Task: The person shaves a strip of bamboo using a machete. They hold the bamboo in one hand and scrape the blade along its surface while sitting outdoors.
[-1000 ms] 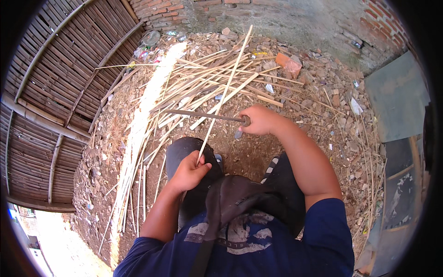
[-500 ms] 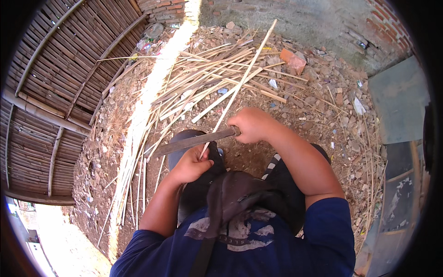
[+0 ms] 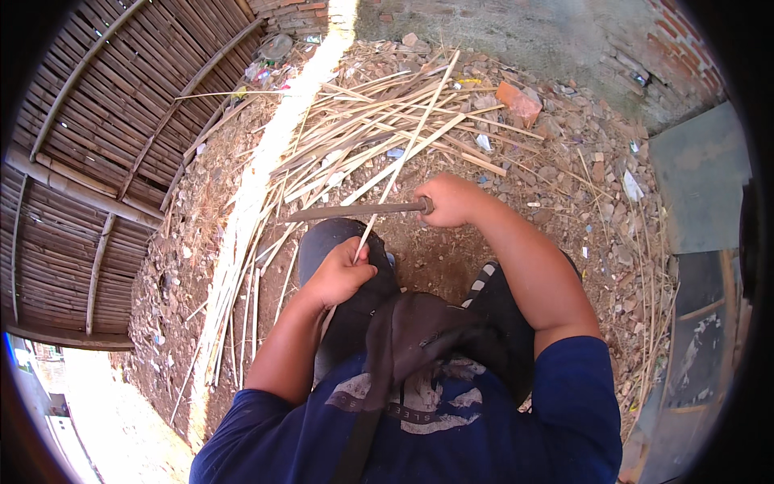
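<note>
A seated person's left hand (image 3: pixel 343 274) clenched the near end of a long bamboo strip (image 3: pixel 403 157) against the knee, steadying it so it pointed away toward one o'clock. The right hand (image 3: pixel 450 200) gripped the handle of a long blade (image 3: pixel 351 212), laid flat across the strip toward nine o'clock, seemingly to shave it. A pile of split bamboo (image 3: pixel 363 121) lay on the rubble-strewn ground (image 3: pixel 564 169) at twelve o'clock, a woven bamboo fence (image 3: pixel 89 145) at nine.
</note>
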The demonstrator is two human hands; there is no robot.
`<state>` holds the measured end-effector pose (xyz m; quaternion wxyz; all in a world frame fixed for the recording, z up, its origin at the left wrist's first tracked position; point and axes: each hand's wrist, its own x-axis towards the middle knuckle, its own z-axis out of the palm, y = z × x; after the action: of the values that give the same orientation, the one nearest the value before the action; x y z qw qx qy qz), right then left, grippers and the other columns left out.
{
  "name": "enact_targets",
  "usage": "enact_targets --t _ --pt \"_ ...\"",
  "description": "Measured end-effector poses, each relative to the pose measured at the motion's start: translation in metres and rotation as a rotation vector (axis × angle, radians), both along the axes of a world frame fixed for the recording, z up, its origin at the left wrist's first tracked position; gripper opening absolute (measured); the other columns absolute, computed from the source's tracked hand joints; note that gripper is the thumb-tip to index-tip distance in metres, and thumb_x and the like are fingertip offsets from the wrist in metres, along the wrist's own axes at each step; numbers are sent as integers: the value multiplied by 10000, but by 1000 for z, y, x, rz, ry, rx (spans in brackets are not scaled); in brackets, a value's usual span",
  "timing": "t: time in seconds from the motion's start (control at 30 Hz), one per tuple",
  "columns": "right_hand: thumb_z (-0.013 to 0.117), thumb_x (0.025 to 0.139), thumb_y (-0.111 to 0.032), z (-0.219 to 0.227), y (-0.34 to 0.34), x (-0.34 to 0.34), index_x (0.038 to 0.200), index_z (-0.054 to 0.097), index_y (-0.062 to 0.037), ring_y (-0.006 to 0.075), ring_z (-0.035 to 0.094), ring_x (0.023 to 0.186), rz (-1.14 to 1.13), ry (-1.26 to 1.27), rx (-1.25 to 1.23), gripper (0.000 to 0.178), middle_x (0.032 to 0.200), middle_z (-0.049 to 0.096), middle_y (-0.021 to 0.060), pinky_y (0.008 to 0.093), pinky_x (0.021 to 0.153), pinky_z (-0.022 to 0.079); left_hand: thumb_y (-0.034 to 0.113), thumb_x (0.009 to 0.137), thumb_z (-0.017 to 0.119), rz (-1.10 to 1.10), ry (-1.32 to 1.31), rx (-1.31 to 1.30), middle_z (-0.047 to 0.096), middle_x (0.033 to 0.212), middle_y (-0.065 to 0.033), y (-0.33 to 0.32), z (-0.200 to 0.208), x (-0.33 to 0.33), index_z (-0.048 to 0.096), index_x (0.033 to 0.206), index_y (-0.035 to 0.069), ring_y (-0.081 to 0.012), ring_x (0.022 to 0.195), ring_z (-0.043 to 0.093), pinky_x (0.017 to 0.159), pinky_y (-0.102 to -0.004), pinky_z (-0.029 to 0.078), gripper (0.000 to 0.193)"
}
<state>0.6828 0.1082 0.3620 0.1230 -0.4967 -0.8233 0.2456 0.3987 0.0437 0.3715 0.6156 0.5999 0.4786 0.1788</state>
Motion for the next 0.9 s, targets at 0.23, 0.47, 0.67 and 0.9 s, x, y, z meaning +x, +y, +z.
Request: enact_targets --t 0.23,0.47,0.67,0.9 --pt "760 780 -286 12 -18 -18 890 714 -80 371 681 745 13 -14 51 238 728 667 170 474 681 520 30 827 670 -8 -41 24 447 744 55 -6 -9 -6 441 847 118 -40 691 395 588 -233 338 246" --pt "752 759 -272 14 -13 -16 954 720 -88 380 694 839 -25 -50 -5 271 849 703 185 489 750 543 41 826 666 48 -27 50 450 749 52 -8 -6 -4 445 848 115 -41 690 406 591 -230 344 234" --pt "737 753 -249 -5 -7 -6 956 729 -118 382 692 812 -51 -80 49 241 816 702 174 490 725 540 27 833 659 19 35 46 449 750 54 -5 -1 4 441 846 116 -36 686 402 585 -222 337 236" --pt "722 750 -246 30 -21 -27 975 718 -89 385 693 874 10 -133 87 274 881 713 183 497 769 550 18 830 653 3 -68 106 456 745 52 -6 -21 -11 440 846 113 -44 683 417 575 -236 352 233"
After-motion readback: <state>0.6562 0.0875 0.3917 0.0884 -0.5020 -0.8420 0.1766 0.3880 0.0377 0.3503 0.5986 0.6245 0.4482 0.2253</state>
